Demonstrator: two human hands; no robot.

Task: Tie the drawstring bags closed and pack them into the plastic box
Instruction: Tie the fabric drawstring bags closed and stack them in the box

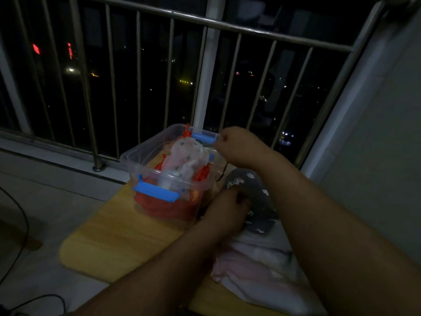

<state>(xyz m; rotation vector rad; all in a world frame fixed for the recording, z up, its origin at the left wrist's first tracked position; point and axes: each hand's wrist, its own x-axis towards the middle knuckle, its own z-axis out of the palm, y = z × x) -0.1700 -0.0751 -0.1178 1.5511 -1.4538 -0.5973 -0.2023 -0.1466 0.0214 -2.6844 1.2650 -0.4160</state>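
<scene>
A clear plastic box (133,159) with blue handles stands on a wooden board. Inside it lie a white sheer bag (186,153) and red bags (164,206). Right of the box lies a dark grey patterned drawstring bag (257,192). My left hand (227,208) grips that bag's mouth, fingers curled on the fabric. My right hand (237,144) is raised beside the box's far blue handle, fist closed, pinching a thin dark drawstring (224,171) that runs down toward the grey bag.
The wooden board (114,236) lies on a balcony floor by a metal railing (205,87). Pale pink and white bags (257,267) are piled at the board's near right. A wall rises on the right; black cables (22,236) trail on the floor at left.
</scene>
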